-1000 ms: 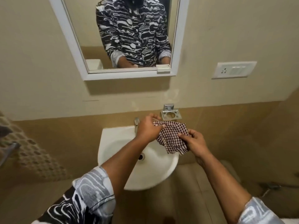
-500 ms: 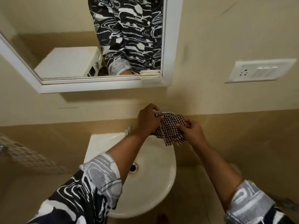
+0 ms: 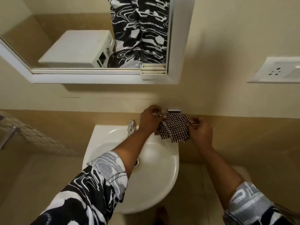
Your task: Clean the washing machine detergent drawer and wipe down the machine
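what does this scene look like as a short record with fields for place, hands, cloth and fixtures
place: bathroom, white sink below a white-framed mirror
left hand: pinches one corner of the checked cloth
right hand: pinches the opposite edge
cloth: spread between both hands, hanging over the sink's back right rim
fixtures: tap at the sink's back; metal holder on the wall behind the cloth; socket plate at right
in mirror: white washing machine reflected

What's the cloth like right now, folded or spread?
Spread, loosely: the cloth hangs rumpled between left hand and right hand, which pinch its top corners.
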